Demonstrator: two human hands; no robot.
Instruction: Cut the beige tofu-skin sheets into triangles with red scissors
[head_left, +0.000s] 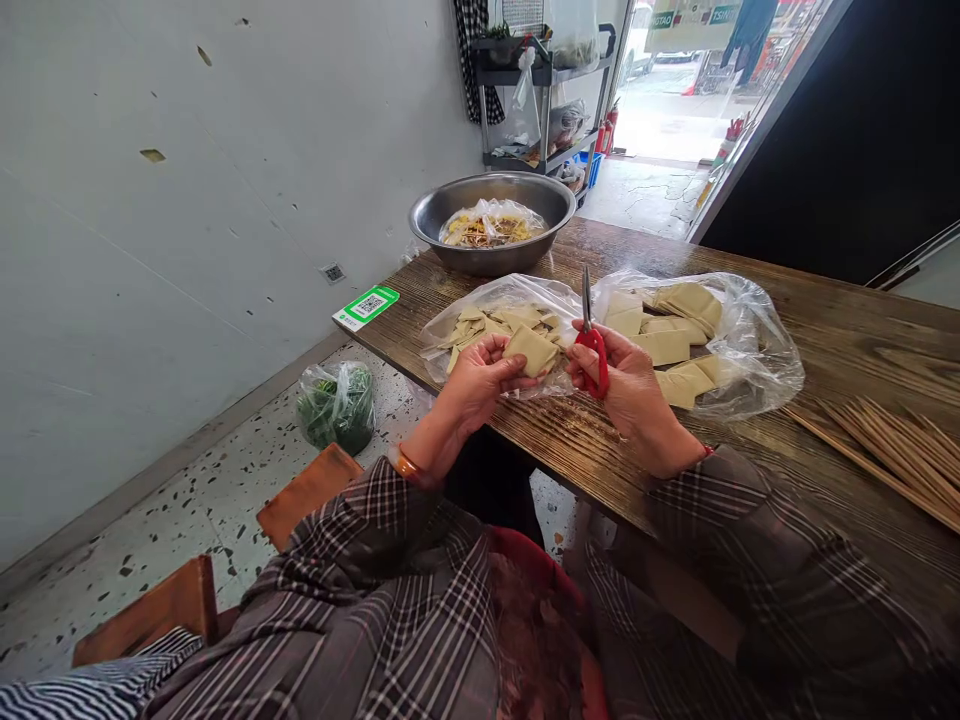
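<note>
My left hand [484,380] pinches a flat beige sheet [532,349], folded or stacked, over the front of a clear plastic bag. Red-handled scissors [592,360] are in my right hand [626,385], their blades pointing up and away from me; whether the blades are fully closed cannot be made out. Under and behind the held sheet, the left plastic bag [517,290] bears many small beige pieces [476,325]. Larger beige sheets [664,345] lie on a second clear bag [776,350], just beyond my right hand.
A metal bowl [487,262] with bagged food stands at the wooden table's [600,440] far end. Wooden sticks [892,445] lie at the right. A green QR card [367,307] sits at the left corner. A bag of greens [336,408] rests on the floor.
</note>
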